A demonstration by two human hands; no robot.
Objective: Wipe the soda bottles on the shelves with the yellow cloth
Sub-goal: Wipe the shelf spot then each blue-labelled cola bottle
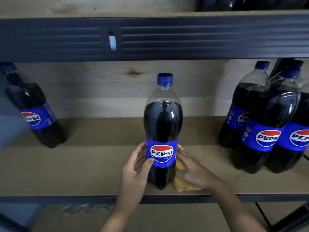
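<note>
A tall Pepsi bottle point(163, 124) with a blue cap and blue label stands upright near the front of the middle shelf point(93, 166). My left hand point(136, 169) grips its lower left side, thumb on the label. My right hand point(194, 171) presses the yellow cloth point(181, 183) against the bottle's lower right side; the cloth is bunched under the palm and mostly hidden.
One more Pepsi bottle point(36, 113) stands at the far left of the shelf. A group of three Pepsi bottles point(264, 128) stands at the right. A dark metal beam point(167, 37) of the upper shelf runs overhead, with more bottles above at top right.
</note>
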